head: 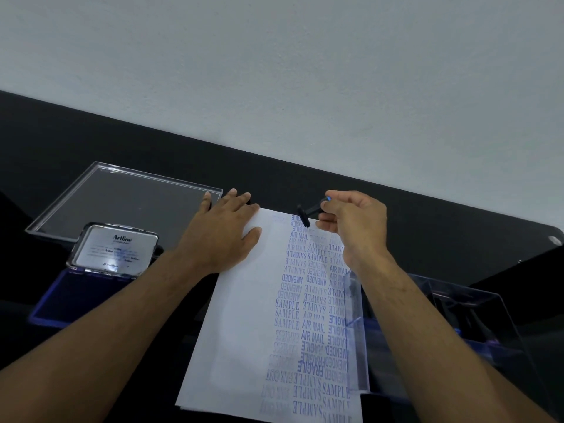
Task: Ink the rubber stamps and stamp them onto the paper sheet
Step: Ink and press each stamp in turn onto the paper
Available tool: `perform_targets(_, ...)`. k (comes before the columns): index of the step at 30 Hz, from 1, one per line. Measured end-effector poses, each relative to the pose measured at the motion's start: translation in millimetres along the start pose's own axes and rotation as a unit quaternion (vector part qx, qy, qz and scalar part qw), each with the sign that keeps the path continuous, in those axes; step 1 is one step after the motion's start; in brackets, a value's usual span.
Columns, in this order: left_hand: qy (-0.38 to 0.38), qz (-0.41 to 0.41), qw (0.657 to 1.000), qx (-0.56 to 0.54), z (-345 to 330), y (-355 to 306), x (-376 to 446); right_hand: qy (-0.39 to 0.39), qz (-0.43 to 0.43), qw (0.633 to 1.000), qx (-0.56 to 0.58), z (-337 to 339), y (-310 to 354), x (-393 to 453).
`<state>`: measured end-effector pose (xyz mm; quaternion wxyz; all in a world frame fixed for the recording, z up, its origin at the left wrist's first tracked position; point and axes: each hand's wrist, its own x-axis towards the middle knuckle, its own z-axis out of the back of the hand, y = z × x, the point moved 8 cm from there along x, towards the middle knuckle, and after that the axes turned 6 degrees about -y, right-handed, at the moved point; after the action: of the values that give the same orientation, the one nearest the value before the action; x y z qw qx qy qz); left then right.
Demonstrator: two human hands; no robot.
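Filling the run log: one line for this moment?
left hand: flat on paper sheet | right hand: pinching rubber stamp above sheet's far edge | ink pad: open

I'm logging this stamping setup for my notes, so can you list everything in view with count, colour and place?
Paper sheet: one, white with blue stamped words, centre of table.
Rubber stamp: one, black, at the sheet's far edge.
Ink pad: one, blue, lid open, left.
Clear lid: one, transparent, far left.
Clear box: one, transparent, right, dark items inside.
Table: one, black.
Left hand: flat on the sheet's far left corner.
Right hand: pinches the stamp.
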<state>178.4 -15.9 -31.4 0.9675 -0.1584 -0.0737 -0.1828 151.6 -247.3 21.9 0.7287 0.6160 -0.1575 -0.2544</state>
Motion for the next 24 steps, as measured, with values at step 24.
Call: perform_targets(24,-0.103,0.108,0.989,-0.018,112,67,-194,0.181,0.146,0.971,-0.063,-91,40,-182)
